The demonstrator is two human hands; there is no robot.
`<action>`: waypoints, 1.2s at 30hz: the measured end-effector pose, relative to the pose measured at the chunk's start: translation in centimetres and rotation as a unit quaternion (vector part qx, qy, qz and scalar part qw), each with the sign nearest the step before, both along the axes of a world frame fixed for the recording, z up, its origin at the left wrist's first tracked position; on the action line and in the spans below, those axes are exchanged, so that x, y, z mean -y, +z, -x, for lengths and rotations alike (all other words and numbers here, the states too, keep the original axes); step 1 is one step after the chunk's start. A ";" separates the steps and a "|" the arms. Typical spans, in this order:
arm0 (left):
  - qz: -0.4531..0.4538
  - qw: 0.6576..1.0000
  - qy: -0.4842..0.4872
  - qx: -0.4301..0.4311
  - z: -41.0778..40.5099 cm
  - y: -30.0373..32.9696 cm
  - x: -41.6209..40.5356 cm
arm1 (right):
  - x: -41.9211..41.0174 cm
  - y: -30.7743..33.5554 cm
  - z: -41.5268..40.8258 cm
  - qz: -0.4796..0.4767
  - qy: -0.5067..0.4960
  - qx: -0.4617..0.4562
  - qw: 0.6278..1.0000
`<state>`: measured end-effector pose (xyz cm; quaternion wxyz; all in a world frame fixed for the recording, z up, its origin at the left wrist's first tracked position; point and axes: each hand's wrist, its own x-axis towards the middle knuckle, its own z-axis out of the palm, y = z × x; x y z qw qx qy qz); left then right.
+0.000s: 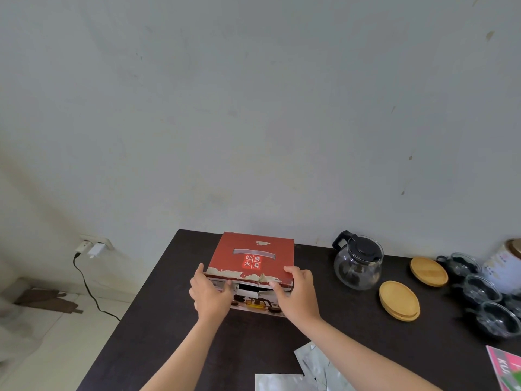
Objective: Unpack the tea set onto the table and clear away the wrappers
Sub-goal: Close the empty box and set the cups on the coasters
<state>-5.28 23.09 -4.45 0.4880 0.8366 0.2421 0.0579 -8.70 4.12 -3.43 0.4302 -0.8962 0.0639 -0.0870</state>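
- The red box (pixel 252 259), near the desk's (pixel 174 320) far edge, is grasped at its front corners by the left hand (pixel 210 292) and right hand (pixel 298 292).
- The glass teapot (pixel 357 263) is seen toward the far right.

Box (pixel 251 266) on the table (pixel 169 320), toward its far left corner near the wall, left hand (pixel 210 292) and right hand (pixel 298 292) at its near corners. Right of it the teapot (pixel 358 262); two coasters (pixel 399 300) nearer and farther right; cups (pixel 492 323) in a row at the right edge. Wrappers (pixel 307 371) on the near edge (in front of the box).
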 end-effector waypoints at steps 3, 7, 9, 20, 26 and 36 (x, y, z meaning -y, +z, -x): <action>0.005 1.000 0.007 0.005 0.0 0.1 0.0 | -0.1 0.0 0.0 -0.003 -0.003 -0.001 1.000; 0.001 1.000 0.010 0.009 0.1 0.4 0.0 | -0.1 0.0 -0.1 -0.004 -0.005 0.003 1.000; 0.000 1.000 0.008 0.011 0.2 0.4 0.0 | -0.1 0.0 -0.1 -0.004 -0.006 0.004 1.000; 0.026 0.999 0.008 -0.021 -0.6 1.1 0.2 | -0.1 -0.3 -0.2 0.003 0.001 0.003 1.000; 0.087 0.994 0.040 -0.055 -1.4 1.7 0.4 | -0.1 -0.4 -0.3 0.014 0.000 -0.001 1.000; 0.081 0.996 -0.023 0.007 -0.1 0.3 -0.7 | -0.1 -0.6 -0.4 0.023 -0.006 -0.008 1.000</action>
